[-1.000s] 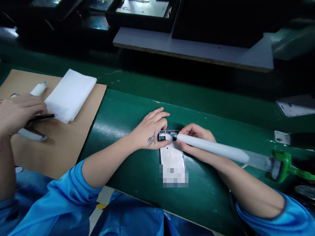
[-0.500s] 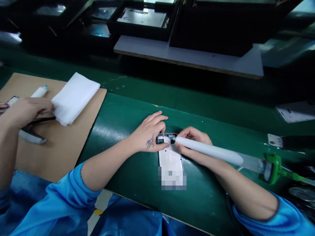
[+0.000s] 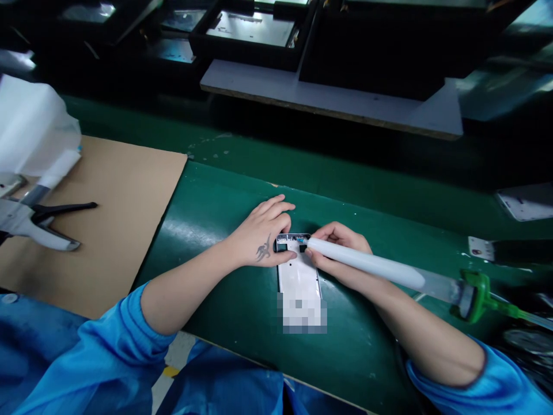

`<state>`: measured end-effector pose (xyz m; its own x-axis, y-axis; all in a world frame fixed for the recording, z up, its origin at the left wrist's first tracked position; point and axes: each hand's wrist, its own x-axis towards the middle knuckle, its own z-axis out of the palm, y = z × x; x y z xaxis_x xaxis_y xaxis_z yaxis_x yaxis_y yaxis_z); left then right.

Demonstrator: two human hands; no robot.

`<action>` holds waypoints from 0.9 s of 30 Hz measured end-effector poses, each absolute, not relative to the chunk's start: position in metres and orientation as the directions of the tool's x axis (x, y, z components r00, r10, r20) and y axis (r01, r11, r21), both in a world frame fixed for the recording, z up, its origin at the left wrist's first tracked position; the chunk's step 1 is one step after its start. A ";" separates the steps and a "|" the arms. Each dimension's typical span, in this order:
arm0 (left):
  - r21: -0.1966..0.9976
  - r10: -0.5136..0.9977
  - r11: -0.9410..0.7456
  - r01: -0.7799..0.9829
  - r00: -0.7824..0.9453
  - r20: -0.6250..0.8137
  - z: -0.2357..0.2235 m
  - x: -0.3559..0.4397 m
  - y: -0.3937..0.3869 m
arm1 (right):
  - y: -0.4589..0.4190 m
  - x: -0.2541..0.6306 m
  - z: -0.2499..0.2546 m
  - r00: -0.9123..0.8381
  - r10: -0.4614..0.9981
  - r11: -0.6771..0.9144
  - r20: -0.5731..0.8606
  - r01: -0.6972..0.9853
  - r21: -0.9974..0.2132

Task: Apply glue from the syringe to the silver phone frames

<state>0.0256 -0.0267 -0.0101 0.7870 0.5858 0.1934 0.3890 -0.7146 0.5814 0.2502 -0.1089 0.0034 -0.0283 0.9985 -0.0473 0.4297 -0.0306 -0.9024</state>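
Note:
A silver phone frame point(image 3: 301, 288) lies flat on the green bench, its lower end blurred out. My left hand point(image 3: 265, 236) steadies the frame's upper left corner, thumb across its face and index finger curled at the top edge; the other fingers stretch out. In my right hand point(image 3: 334, 245) is a dispensing syringe point(image 3: 367, 260) filled with white material, gripped close to its tip. The blue tip point(image 3: 299, 240) meets the upper part of the frame; whether it touches, I cannot tell. A green cap point(image 3: 474, 297) with a hose closes the syringe's back end.
Brown board point(image 3: 129, 190) covers the bench at left, with a caulking gun point(image 3: 47, 227) on it and a raised white sheet point(image 3: 37, 124) above. A grey shelf point(image 3: 328, 104) with black trays overhangs the back. Another phone frame point(image 3: 527, 202) lies at far right.
The co-worker's hand has left the view at left, and the white sheet has moved from the board up and leftward. My hands, the frame and the syringe look nearly unchanged.

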 end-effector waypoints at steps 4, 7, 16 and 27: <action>0.593 0.591 -0.706 0.386 0.783 0.193 -0.009 0.026 -0.027 | -0.110 0.251 0.002 -0.022 0.998 -0.044 -0.059 0.436 -0.899; 0.584 0.588 -0.712 0.391 0.786 0.190 -0.008 0.026 -0.027 | -0.110 0.251 0.001 -0.021 0.998 -0.048 -0.063 0.431 -0.901; 0.579 0.579 -0.722 0.379 0.789 0.205 -0.011 0.026 -0.027 | -0.110 0.251 -0.001 -0.004 0.997 -0.070 -0.079 0.423 -0.903; 0.591 0.584 -0.710 0.383 0.790 0.190 -0.008 0.026 -0.027 | -0.109 0.248 0.002 -0.009 0.997 -0.070 -0.083 0.445 -0.893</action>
<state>0.0256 -0.0273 -0.0081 0.7895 0.5835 0.1902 0.3827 -0.7103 0.5907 0.2477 -0.1093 0.0019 -0.0093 0.9965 -0.0827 0.4452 -0.0699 -0.8927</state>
